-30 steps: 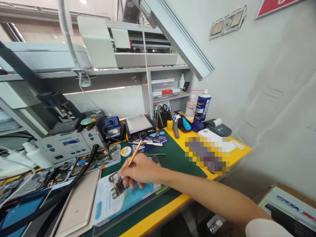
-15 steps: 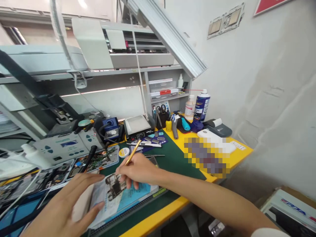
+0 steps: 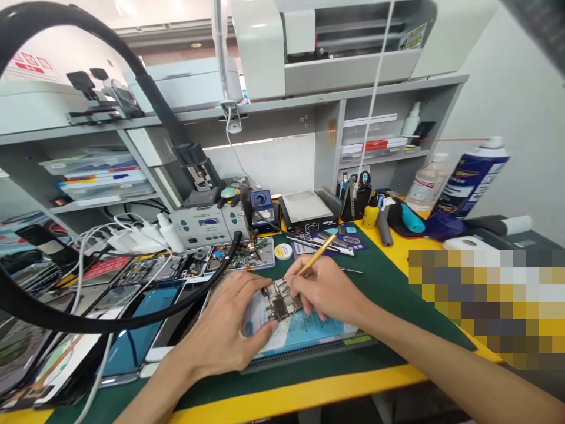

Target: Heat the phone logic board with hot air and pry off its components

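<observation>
A small phone circuit board (image 3: 281, 307) lies on a blue-and-white printed pad (image 3: 324, 325) in front of me. My left hand (image 3: 229, 324) rests at the board's left side, its thumb by the near edge and a fingertip by the far corner, steadying it. My right hand (image 3: 324, 287) grips a slim gold pen-shaped tool (image 3: 316, 254) like a pencil, over the board's right part. The tool's working tip is hidden behind the fingers.
A tray of loose parts (image 3: 269, 259), a round white-and-yellow tin (image 3: 283, 251) and tweezers (image 3: 352, 270) lie beyond my hands. Several phones (image 3: 141, 318) sit at left under a black flexible arm (image 3: 110, 323). A flat-topped heating plate (image 3: 309, 207) and a spray can (image 3: 472, 176) stand behind.
The view has swung left, so the bench appears further right. My left hand has closed in on the board's left edge. My right hand still holds the gold tool over the board.
</observation>
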Motion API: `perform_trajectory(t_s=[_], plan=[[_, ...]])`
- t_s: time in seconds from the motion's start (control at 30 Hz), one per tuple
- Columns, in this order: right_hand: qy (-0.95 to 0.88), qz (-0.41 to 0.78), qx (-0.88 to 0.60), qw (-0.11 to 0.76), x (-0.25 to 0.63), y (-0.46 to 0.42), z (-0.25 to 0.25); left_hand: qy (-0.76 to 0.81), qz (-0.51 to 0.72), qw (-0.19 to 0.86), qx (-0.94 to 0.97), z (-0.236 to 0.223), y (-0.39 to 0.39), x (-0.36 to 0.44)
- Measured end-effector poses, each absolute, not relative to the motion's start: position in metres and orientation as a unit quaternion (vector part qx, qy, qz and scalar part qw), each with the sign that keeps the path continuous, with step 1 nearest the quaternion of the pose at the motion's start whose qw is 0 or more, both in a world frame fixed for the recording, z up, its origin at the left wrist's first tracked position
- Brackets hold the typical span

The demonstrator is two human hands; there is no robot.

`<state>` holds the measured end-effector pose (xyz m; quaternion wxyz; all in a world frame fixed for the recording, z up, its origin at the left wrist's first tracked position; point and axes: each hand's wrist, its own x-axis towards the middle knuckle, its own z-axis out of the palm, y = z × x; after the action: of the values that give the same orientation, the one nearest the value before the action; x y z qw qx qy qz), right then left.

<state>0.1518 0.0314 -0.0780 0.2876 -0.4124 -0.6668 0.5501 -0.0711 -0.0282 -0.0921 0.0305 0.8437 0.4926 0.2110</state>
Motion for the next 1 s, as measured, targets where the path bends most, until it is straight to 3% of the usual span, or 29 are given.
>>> perform_trajectory(t_s=[1.0], plan=[[-0.71,0.51,-0.412,0.257,0.141,0.029,-0.078,0.484,0.24,0.072,0.839,-0.093,-0.027,-0.069]])
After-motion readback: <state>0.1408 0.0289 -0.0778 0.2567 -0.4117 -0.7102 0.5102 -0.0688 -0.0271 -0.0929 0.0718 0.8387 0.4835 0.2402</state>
